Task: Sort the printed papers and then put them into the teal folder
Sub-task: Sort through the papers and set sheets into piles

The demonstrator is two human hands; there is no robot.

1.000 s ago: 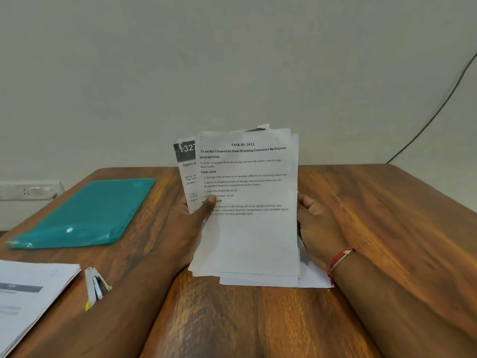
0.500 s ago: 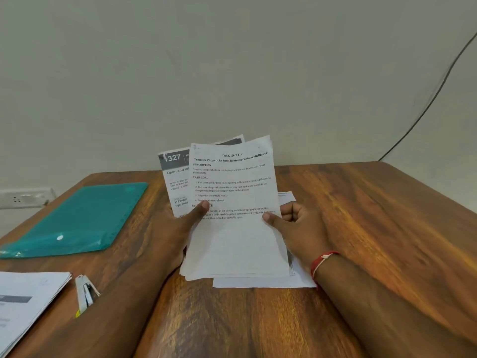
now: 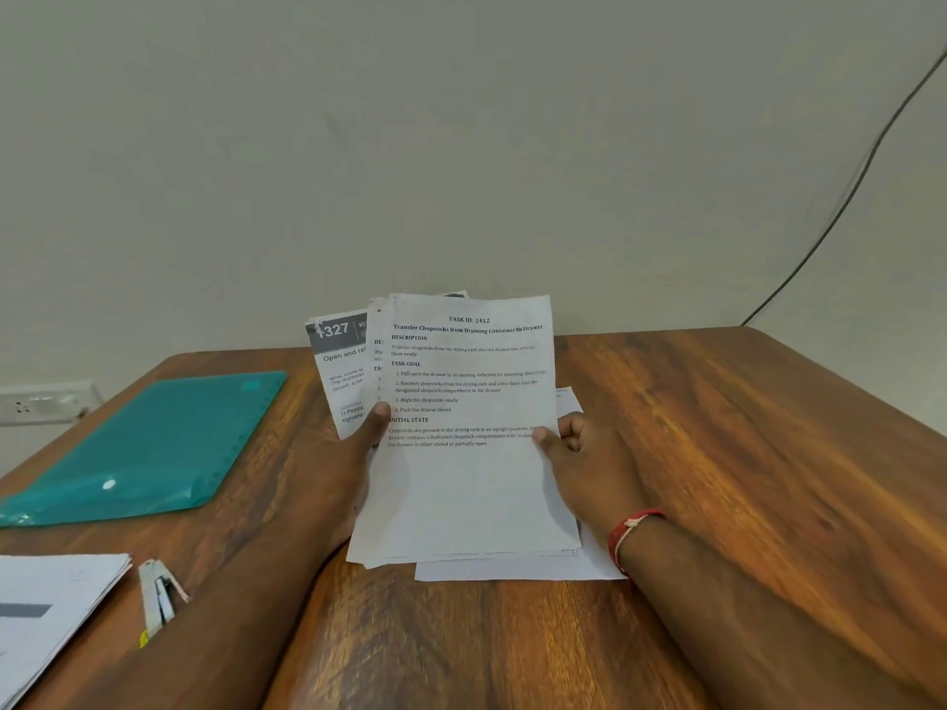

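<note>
A fanned stack of printed papers (image 3: 466,484) stands tilted up over the middle of the wooden table. My left hand (image 3: 338,463) grips its left side, thumb across the front. My right hand (image 3: 584,463) pinches the right edge of the front sheet headed "TASK ID: 2412", which sits shifted right of the sheets behind it. A sheet with a grey "327" header (image 3: 341,371) sticks out at the left. Another white sheet (image 3: 599,566) lies flat on the table under the stack. The teal folder (image 3: 148,448) lies shut at the left.
A second pile of printed papers (image 3: 46,607) sits at the near left corner, with a stapler (image 3: 156,597) beside it. A wall socket (image 3: 41,402) is at the far left and a black cable (image 3: 845,197) runs down the wall at the right.
My right hand went from flat behind the stack to pinching the front sheet's right edge. That sheet has slid right, uncovering another sheet's left edge behind it.
</note>
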